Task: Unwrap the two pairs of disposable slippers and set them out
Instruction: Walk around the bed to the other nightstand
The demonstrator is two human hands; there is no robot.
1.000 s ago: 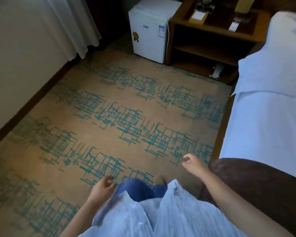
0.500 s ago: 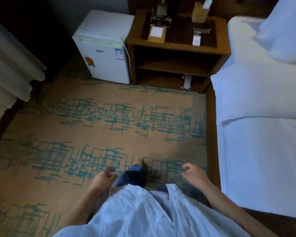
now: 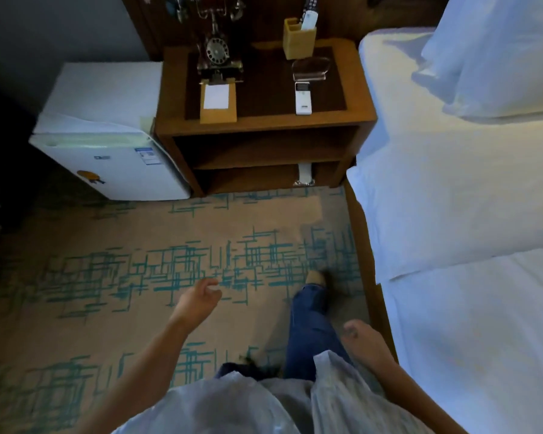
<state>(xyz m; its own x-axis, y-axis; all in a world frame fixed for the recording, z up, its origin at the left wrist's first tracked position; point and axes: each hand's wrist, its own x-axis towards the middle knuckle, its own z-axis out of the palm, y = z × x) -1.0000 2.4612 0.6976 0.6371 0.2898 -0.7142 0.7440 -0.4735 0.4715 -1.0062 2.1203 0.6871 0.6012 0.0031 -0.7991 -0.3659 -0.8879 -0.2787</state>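
Observation:
A white wrapped packet [image 3: 305, 175], which may be slippers, stands on the bottom shelf of the wooden nightstand [image 3: 264, 123], at its right end. My left hand [image 3: 198, 300] hangs over the carpet with its fingers loosely curled and apart, holding nothing. My right hand [image 3: 362, 338] is low beside the bed edge, blurred, and also holds nothing. Both hands are well short of the nightstand.
A white mini fridge [image 3: 107, 145] stands left of the nightstand. On the nightstand top are an old-style telephone [image 3: 218, 59], a notepad [image 3: 217, 100], a remote [image 3: 303, 98] and a wooden holder [image 3: 298, 39]. A white bed [image 3: 467, 214] fills the right side. Patterned carpet [image 3: 138, 261] lies ahead.
The view has moved forward and turned right toward the nightstand, which is now much nearer. My left hand has swung forward; my right hand has dropped back beside my leg.

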